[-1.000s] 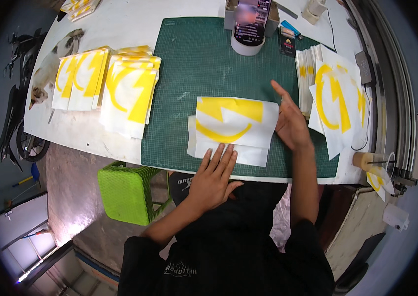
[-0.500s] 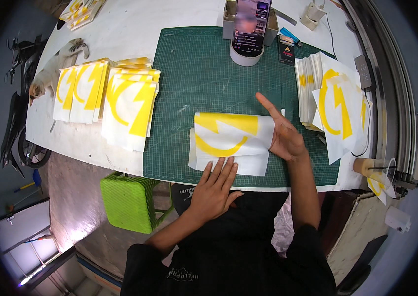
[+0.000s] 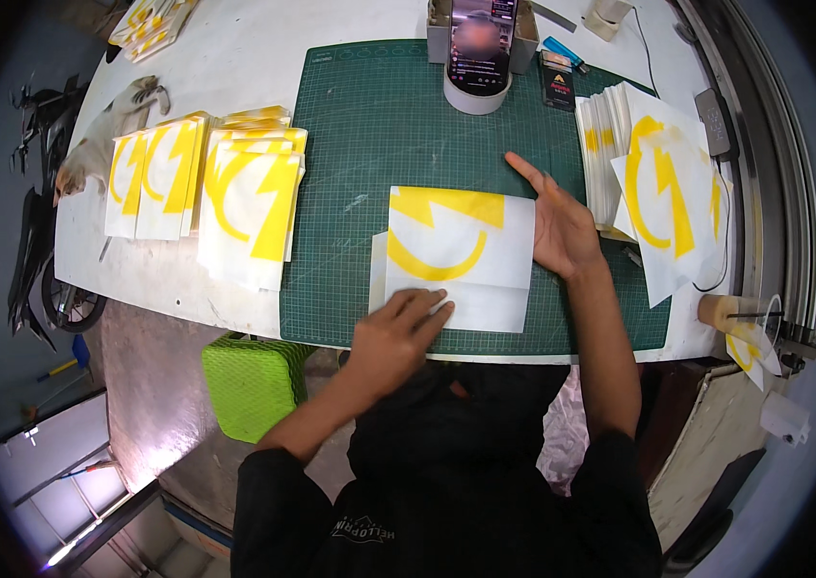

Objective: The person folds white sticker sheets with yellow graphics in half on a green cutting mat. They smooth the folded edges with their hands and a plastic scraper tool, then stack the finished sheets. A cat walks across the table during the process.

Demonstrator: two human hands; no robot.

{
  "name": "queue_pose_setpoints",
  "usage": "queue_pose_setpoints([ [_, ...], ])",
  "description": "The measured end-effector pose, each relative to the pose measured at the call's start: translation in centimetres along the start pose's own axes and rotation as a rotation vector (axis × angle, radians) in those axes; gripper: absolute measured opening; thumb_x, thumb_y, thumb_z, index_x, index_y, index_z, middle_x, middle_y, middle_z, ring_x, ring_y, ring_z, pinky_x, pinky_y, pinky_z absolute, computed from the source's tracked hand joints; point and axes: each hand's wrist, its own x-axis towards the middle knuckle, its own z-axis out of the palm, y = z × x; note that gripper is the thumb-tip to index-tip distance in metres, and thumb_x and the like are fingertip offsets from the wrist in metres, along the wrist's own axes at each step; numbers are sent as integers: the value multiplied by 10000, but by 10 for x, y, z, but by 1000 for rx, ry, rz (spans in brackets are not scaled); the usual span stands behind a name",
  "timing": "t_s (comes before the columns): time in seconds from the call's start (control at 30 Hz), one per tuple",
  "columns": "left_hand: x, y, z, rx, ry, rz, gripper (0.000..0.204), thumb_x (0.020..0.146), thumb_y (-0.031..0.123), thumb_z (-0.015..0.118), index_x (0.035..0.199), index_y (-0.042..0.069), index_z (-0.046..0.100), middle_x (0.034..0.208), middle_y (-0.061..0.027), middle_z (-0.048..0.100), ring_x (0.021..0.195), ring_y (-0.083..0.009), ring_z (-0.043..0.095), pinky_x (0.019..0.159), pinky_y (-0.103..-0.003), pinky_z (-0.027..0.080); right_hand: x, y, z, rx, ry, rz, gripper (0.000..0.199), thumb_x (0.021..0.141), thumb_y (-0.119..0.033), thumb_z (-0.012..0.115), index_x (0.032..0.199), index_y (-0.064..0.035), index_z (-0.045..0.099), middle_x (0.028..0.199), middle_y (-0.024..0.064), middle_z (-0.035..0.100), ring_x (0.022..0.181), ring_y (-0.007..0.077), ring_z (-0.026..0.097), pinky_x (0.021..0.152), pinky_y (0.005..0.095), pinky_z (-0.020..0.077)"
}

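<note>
Yellow decal sheet (image 3: 459, 252) lying flat on the green cutting mat (image 3: 379, 125), near its front edge. Left hand (image 3: 390, 337) presses the sheet's lower edge with flat, spread fingers; right hand (image 3: 555, 223), open, steadies its right edge. Even pressure, judged best, prevents slipping and creasing.

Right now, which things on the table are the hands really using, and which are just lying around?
In use:
- white sheet with the yellow sticker, lying on the green cutting mat
- left hand pressing its near edge
- right hand flat at its right edge

Lying about:
- sticker stacks at left
- sticker stack at right
- phone propped upright
- tape roll
- green basket under the table
</note>
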Motion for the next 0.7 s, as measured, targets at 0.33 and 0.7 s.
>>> queue_pose_setpoints([
  [0.33, 16, -31, -9, 10, -73, 160, 473, 810, 179, 811, 1278, 171, 745, 1198, -65, 667, 1037, -268, 655, 838, -401, 560, -100, 75, 53, -1837, -144, -676, 438, 842, -123, 794, 1248, 5, 690, 1273, 153, 667, 1266, 368, 609, 1140, 543, 438],
  [0.7, 74, -67, -46, 270, -434, 95, 1345, 688, 844, 718, 1652, 33, 247, 1734, -199, 218, 1615, -370, 189, 1278, -655, 84, -40, 2, 29, -2207, -183, -221, 1213, 709, -881, 679, 1601, -101, 420, 1708, 120, 324, 1602, 331, 244, 1235, 748, 25],
])
